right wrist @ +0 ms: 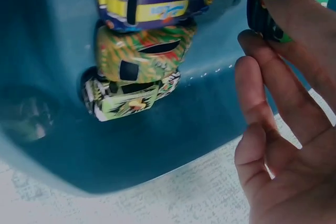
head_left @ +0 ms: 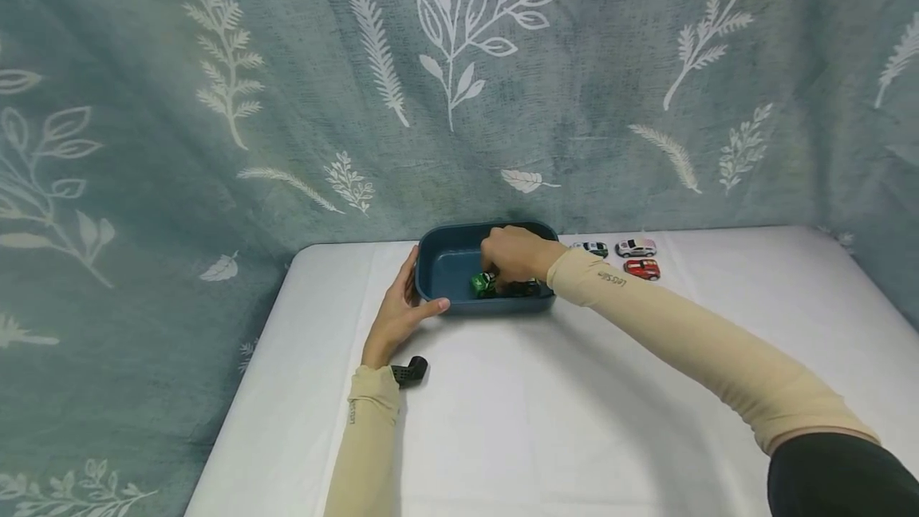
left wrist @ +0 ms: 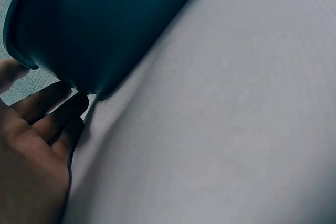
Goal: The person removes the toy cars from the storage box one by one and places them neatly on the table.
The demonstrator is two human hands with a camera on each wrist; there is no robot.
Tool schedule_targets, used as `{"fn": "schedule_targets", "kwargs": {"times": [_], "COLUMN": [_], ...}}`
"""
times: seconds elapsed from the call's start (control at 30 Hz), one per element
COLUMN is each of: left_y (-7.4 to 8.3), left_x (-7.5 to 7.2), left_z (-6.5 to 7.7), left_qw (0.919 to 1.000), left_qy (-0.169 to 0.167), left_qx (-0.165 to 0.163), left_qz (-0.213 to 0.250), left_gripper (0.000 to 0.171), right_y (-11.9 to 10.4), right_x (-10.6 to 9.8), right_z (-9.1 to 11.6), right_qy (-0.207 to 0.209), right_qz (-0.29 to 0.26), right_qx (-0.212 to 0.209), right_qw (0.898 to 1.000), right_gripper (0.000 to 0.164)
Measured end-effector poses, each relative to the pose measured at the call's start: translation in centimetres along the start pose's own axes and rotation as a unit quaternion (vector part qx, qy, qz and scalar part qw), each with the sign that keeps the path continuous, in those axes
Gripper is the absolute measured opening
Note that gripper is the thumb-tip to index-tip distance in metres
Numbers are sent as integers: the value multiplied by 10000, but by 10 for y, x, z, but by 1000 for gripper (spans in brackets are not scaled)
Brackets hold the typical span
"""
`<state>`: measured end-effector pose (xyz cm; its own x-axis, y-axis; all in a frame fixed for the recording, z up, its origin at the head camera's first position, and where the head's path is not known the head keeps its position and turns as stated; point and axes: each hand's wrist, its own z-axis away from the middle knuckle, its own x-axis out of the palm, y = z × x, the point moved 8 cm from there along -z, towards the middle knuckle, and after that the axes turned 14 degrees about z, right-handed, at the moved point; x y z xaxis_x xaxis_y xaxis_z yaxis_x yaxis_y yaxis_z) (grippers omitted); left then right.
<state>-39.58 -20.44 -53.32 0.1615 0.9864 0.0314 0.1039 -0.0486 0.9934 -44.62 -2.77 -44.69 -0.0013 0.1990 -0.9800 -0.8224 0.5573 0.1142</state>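
A dark blue plastic tub (head_left: 451, 255) sits at the table's back edge. My left hand (head_left: 398, 313) grips its front left corner, thumb at the front rim and fingers along the left end. The right hand (head_left: 520, 254) reaches down into the tub and pinches a green toy car (head_left: 483, 284) between thumb and fingers. In the right wrist view, a purple and yellow toy car (right wrist: 160, 3), a camouflage-patterned one (right wrist: 139, 53) and a pale green one (right wrist: 128, 102) are lined up side by side inside the tub.
Right of the tub, partly behind my right sleeve, stand a white and dark toy car (head_left: 594, 248), a silver one (head_left: 636, 247) and a red one (head_left: 642, 268). A white cloth (head_left: 474, 405) covers the table. A leaf-patterned curtain (head_left: 459, 166) hangs right behind it.
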Motion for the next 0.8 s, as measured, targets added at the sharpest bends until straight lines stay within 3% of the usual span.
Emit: {"fn": "schedule_targets", "kwargs": {"times": [0.37, 0.8], "left_y": [0, 0], "left_x": [0, 1], "left_z": [3, 2], "left_qw": [10000, 10000], "left_qy": [-26, -4], "left_qx": [-27, -54], "left_qz": [-27, -7], "left_gripper": [113, 113], "right_y": [7, 41], "right_x": [-16, -37], "right_z": [21, 64], "right_qy": [94, 18], "right_qz": [126, 45], "right_qx": [27, 486], "right_qw": [9999, 9988], "right_gripper": [26, 41]}}
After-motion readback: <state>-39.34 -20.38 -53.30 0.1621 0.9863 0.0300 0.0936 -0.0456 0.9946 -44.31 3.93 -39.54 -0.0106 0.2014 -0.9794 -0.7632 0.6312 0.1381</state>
